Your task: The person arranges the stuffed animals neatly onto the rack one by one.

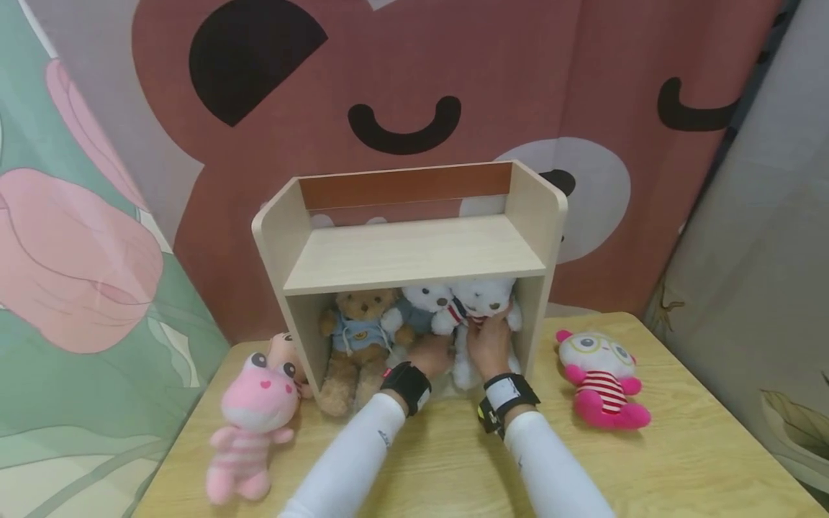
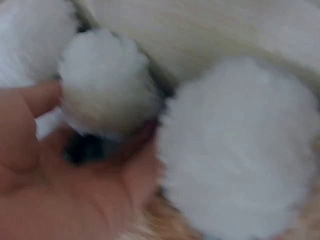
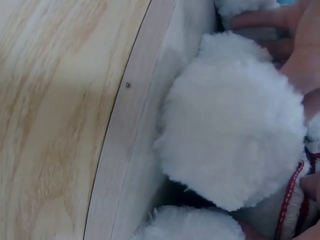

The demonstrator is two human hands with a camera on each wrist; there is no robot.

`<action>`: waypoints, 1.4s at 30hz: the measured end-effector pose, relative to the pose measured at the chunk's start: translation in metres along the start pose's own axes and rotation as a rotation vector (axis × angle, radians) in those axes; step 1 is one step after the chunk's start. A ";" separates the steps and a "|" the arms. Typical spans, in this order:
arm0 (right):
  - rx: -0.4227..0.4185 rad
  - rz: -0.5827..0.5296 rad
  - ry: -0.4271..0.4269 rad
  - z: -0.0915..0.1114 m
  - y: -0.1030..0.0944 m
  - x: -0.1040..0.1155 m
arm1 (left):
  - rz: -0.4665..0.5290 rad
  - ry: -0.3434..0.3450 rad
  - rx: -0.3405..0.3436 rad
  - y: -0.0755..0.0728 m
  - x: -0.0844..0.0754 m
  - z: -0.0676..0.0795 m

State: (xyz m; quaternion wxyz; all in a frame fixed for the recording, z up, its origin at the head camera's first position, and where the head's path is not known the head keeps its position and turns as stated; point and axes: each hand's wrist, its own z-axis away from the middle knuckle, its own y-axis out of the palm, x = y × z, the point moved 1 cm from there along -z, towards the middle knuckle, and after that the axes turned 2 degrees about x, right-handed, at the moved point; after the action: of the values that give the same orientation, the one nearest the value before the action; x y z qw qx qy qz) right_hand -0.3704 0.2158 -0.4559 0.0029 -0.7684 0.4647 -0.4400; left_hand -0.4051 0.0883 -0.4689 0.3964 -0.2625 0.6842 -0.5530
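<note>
Your right hand (image 1: 490,349) clamps its fingers on the white bear (image 1: 484,293), upright ahead; leftward, your left hand (image 1: 432,354) clasps the grey-clad bear (image 1: 426,296).

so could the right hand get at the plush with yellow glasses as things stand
Probably, but not directly: the right hand is inside the shelf, touching the white teddy bear, with a side panel between. Outside, the plush with yellow glasses is uncovered on the table.
</note>
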 end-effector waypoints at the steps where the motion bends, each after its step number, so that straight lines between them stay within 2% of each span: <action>1: 0.002 -0.001 0.003 0.000 0.000 0.000 | -0.048 -0.003 -0.055 0.002 -0.003 0.001; 3: 0.008 0.000 0.011 0.001 0.000 -0.001 | -0.146 -0.022 -0.157 0.002 -0.011 0.004; 5: 0.013 -0.002 0.019 0.003 0.000 0.000 | -0.193 -0.049 -0.239 0.001 -0.021 0.009; 7: 0.019 -0.005 0.030 0.003 -0.001 0.000 | -0.210 -0.066 -0.292 -0.002 -0.029 0.012; 9: 0.023 -0.007 0.037 0.003 -0.001 0.001 | -0.206 -0.074 -0.315 -0.004 -0.035 0.013; 13: 0.021 -0.003 0.049 0.001 -0.003 0.003 | -0.141 -0.062 -0.286 -0.006 -0.039 0.009; 15: 0.015 0.008 0.056 0.002 -0.004 0.005 | -0.071 -0.062 -0.257 -0.006 -0.039 0.006; 20: -0.012 0.042 0.070 0.005 -0.006 0.009 | 0.049 -0.051 -0.136 -0.017 -0.038 -0.002; 23: -0.024 0.062 0.089 0.008 -0.007 0.010 | 0.073 -0.032 -0.078 -0.025 -0.038 -0.004; 26: -0.031 0.085 0.111 0.010 -0.010 0.011 | 0.087 0.004 -0.115 -0.023 -0.035 -0.006; 28: -0.038 0.098 0.112 0.011 -0.010 0.011 | 0.097 0.028 -0.168 -0.017 -0.031 -0.009; 30: -0.043 0.110 0.114 0.012 -0.010 0.011 | 0.149 0.049 -0.216 -0.011 -0.026 -0.012; 34: -0.050 0.124 0.119 0.013 -0.010 0.011 | 0.230 0.049 -0.214 -0.009 -0.023 -0.015; 36: -0.051 0.127 0.124 0.015 -0.009 0.012 | 0.204 0.029 -0.175 -0.011 -0.023 -0.016; 42: -0.038 0.159 0.111 0.017 -0.015 0.013 | -0.024 -0.042 -0.064 -0.015 -0.035 -0.025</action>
State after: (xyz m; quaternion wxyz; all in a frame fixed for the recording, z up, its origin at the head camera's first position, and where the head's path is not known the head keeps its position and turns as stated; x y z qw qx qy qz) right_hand -0.3463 0.2077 -0.4511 -0.0027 -0.7035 0.5319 -0.4713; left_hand -0.4082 0.1262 -0.4436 0.3956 -0.2949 0.6897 -0.5300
